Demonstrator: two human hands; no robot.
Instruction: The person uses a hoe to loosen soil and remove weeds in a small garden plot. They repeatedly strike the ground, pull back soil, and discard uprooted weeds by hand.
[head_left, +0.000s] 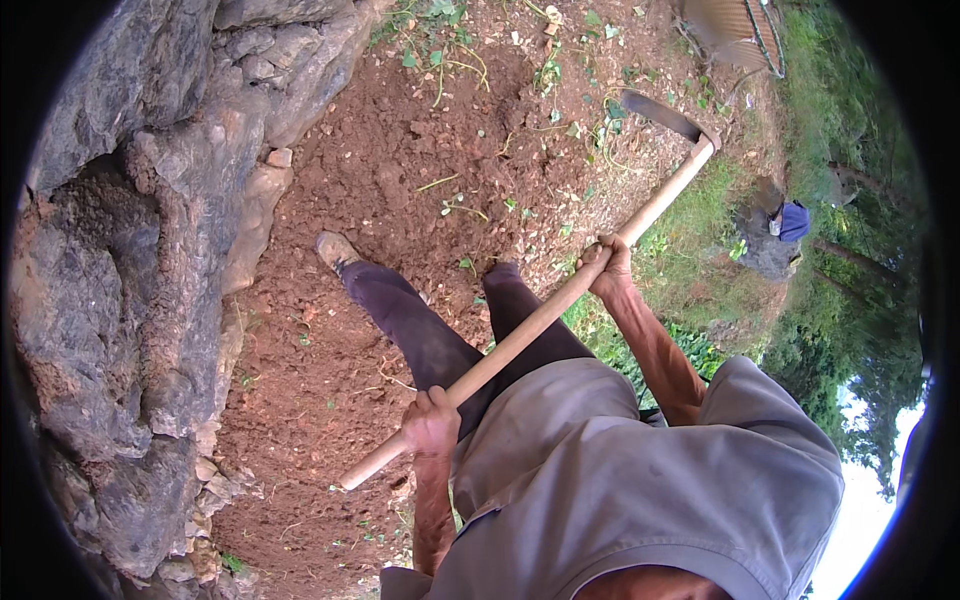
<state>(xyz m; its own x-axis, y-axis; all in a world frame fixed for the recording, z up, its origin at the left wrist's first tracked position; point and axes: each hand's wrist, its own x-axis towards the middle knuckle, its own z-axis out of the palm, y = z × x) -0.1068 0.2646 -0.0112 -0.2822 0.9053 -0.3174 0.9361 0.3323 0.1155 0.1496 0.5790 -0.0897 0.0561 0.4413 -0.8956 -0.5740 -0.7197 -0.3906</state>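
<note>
Both of my hands grip the wooden handle of a hoe, which slants across my body from lower left to upper right. My left hand is closed around it near the butt end. Farther along, toward the head, my right hand wraps the same handle. The curved metal hoe blade is at the far end, to the front right; whether it touches the ground I cannot tell. Loose reddish soil lies before my feet, with cut green vines scattered on it.
A tall grey rock face rises along my left. At the front right is a ribbed, woven-looking object, partly blurred. A blue cloth item sits by a grey rock on the right, with grass and trees around.
</note>
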